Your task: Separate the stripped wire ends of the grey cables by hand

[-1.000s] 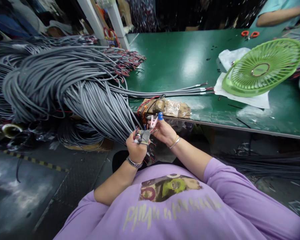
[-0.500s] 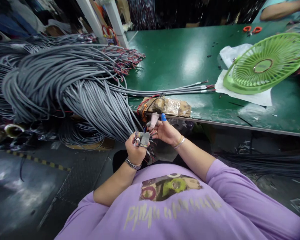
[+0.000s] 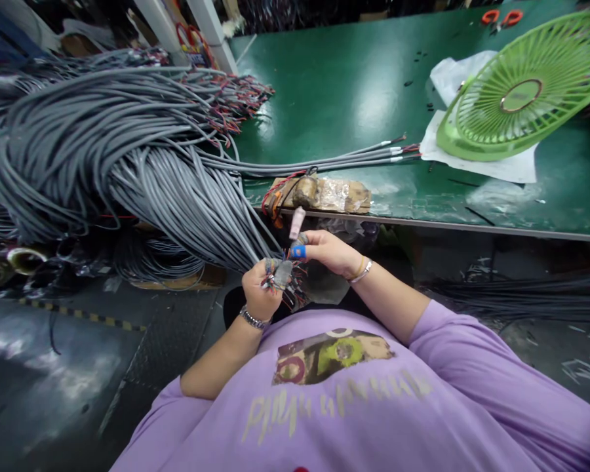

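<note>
My left hand is closed around the ends of a thick bundle of grey cables, whose red and black wire tips stick out past my fingers. My right hand is closed on a small pink cutting tool, held just above the wire tips; its thumb wears a blue cap. The bundle runs up and left into a big heap of grey cables. Both hands hover below the front edge of the green table.
On the table lie several finished grey cables, a taped brown block at the edge, a green fan on white paper, and orange scissors at the back. White posts stand behind. More cables hang under the table at right.
The view has tilted down. My right hand turned inward, bringing the pink tool closer to the wire tips held in my left hand.
</note>
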A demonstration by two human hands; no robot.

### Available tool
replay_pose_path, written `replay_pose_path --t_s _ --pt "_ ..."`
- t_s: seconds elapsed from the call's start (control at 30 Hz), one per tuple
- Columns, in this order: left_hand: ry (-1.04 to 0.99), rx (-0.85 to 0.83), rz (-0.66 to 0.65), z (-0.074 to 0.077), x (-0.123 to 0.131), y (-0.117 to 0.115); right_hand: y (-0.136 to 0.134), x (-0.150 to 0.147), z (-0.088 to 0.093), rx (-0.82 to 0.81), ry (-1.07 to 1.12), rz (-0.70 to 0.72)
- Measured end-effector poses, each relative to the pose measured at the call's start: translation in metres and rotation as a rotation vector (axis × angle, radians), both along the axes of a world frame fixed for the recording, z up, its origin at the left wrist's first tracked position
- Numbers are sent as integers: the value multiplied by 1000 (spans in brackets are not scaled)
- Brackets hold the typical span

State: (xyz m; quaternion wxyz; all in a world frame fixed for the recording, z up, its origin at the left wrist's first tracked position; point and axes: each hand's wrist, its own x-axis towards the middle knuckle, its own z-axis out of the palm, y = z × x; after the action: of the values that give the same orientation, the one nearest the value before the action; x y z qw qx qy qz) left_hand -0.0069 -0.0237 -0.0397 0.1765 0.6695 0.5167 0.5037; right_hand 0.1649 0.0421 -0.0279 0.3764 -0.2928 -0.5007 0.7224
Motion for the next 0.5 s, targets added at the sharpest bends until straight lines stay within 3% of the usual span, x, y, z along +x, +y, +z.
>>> replay_pose_path --t_s 0.13,0.27,0.37,0.43,0.5 --pt "90 -61 -218 3 -7 6 -11 -3 3 175 -40 -14" --pt "180 -212 -393 10 -14 12 -21 -2 5 616 -246 -111" --pt "92 -277 -279 17 -14 11 -25 1 2 783 -290 -225" --pt "-22 -331 -169 20 -11 9 -27 3 -2 733 -288 -317" --pt "-128 -377 -109 22 -6 7 -29 2 -8 562 -260 -346"
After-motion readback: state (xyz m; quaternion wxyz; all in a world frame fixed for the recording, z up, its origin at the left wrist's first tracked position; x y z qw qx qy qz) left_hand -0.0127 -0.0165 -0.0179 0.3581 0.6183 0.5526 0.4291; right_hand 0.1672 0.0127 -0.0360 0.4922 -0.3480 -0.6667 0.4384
